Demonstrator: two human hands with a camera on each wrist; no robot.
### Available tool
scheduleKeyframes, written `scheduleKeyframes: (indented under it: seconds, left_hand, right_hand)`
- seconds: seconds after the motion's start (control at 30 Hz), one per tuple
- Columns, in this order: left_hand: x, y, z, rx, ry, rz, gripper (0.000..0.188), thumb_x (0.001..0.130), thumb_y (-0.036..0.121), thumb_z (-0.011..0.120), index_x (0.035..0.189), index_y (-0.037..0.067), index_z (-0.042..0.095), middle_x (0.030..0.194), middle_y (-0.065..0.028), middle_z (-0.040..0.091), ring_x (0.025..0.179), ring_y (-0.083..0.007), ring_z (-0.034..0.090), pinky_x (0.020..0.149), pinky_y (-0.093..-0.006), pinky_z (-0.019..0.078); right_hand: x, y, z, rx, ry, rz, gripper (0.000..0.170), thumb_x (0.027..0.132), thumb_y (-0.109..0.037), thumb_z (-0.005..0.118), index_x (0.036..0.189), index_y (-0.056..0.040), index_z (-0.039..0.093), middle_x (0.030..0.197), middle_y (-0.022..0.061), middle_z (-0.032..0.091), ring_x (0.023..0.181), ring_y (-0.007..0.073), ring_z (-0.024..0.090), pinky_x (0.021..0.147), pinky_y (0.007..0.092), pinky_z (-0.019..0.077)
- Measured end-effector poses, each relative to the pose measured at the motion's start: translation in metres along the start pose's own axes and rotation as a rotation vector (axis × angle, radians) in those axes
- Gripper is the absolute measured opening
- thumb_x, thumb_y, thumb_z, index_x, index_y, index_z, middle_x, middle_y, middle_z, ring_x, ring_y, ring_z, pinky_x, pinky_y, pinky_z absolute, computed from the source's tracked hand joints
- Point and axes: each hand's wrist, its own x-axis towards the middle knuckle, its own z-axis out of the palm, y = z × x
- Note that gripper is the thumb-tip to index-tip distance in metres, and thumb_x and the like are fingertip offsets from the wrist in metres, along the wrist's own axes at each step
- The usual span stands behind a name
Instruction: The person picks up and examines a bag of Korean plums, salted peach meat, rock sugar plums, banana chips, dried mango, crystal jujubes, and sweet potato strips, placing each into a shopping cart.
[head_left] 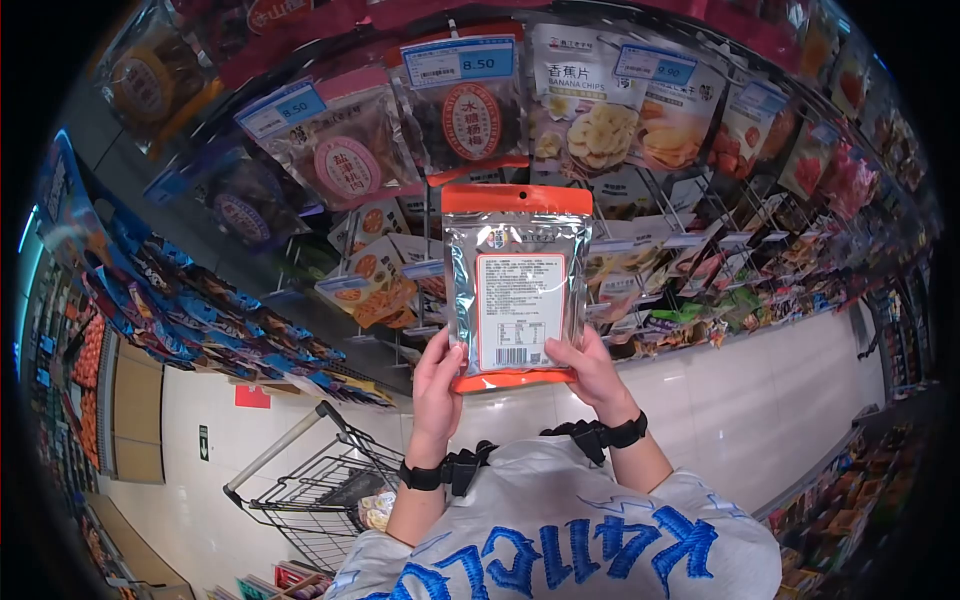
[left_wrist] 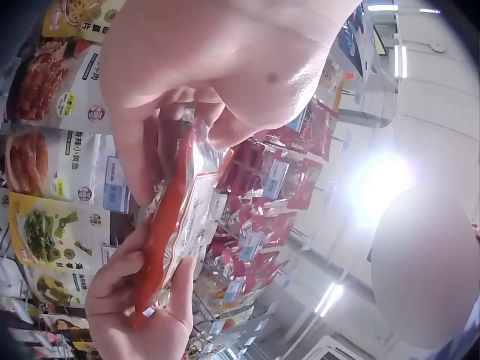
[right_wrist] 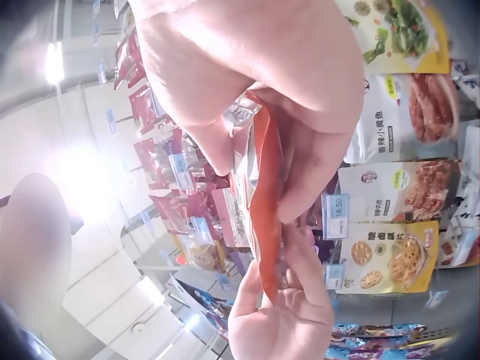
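Note:
Both hands hold up a silver snack bag with orange top and bottom bands, its white printed label and barcode facing the head camera. The left hand grips the lower left corner, thumb on the front. At the lower right corner the right hand pinches the bag, its thumb beside the barcode. In the left wrist view the left hand curls round the bag's orange edge. The right wrist view shows the right hand with fingers behind the bag and thumb in front.
Hanging snack bags with price tags fill the rack ahead. Blue packets line a shelf on the left. A black wire shopping cart with a bag in it stands at the lower left on the pale floor.

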Motion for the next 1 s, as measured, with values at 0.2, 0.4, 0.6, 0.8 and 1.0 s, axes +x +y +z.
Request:
scheduleKeyframes:
  seconds: [0.2, 0.4, 0.6, 0.8, 1.0]
  left_hand:
    - [0.000, 0.005, 0.018, 0.784, 0.109, 0.457, 0.035, 0.087, -0.001, 0.065, 0.122, 0.002, 0.060, 0.129, -0.0088, 0.054, 0.105, -0.0134, 0.058, 0.083, -0.0259, 0.0531]
    - [-0.003, 0.000, 0.022, 0.953, 0.043, 0.360, 0.046, 0.079, -0.002, 0.073, 0.122, 0.001, 0.058, 0.141, -0.0114, 0.042, 0.125, -0.0193, 0.048, 0.097, -0.0324, 0.0474]
    - [-0.002, -0.002, 0.027, 0.881, -0.022, 0.386, 0.052, 0.077, 0.007, 0.078, 0.124, 0.002, 0.058, 0.141, -0.0135, 0.043, 0.127, -0.0236, 0.048, 0.100, -0.0349, 0.0447]
    - [-0.005, -0.010, 0.032, 0.786, -0.115, 0.270, 0.048, 0.081, 0.010, 0.074, 0.127, 0.005, 0.058, 0.144, -0.0131, 0.043, 0.129, -0.0237, 0.047, 0.100, -0.0351, 0.0443]
    - [-0.002, -0.011, 0.036, 0.941, -0.165, 0.353, 0.043, 0.083, 0.012, 0.072, 0.124, 0.005, 0.059, 0.138, -0.0156, 0.051, 0.128, -0.0292, 0.049, 0.105, -0.0407, 0.0391]
  right_hand:
    - [-0.001, -0.004, -0.001, 0.016, 0.026, 0.043, 0.036, 0.094, -0.007, 0.060, 0.128, 0.0024, 0.052, 0.121, 0.0115, 0.063, 0.106, 0.0145, 0.062, 0.093, 0.0316, 0.0508]
    - [-0.001, 0.004, 0.001, 0.329, 0.045, 0.046, 0.037, 0.101, -0.020, 0.049, 0.132, 0.0021, 0.049, 0.125, 0.0125, 0.061, 0.112, 0.0181, 0.061, 0.096, 0.0347, 0.0489]
    - [-0.003, 0.012, -0.010, 0.113, -0.113, 0.050, 0.039, 0.098, -0.006, 0.050, 0.136, 0.0013, 0.046, 0.129, 0.0135, 0.057, 0.116, 0.0204, 0.059, 0.099, 0.0362, 0.0486]
    - [0.002, 0.021, -0.002, 0.191, -0.122, 0.188, 0.052, 0.096, -0.020, 0.061, 0.141, -0.0024, 0.041, 0.134, 0.0131, 0.053, 0.118, 0.0222, 0.058, 0.097, 0.0369, 0.0514]
    - [0.008, 0.019, 0.008, 0.229, -0.252, 0.138, 0.056, 0.098, -0.035, 0.057, 0.140, -0.0034, 0.038, 0.133, 0.0129, 0.053, 0.120, 0.0238, 0.057, 0.100, 0.0395, 0.0497]
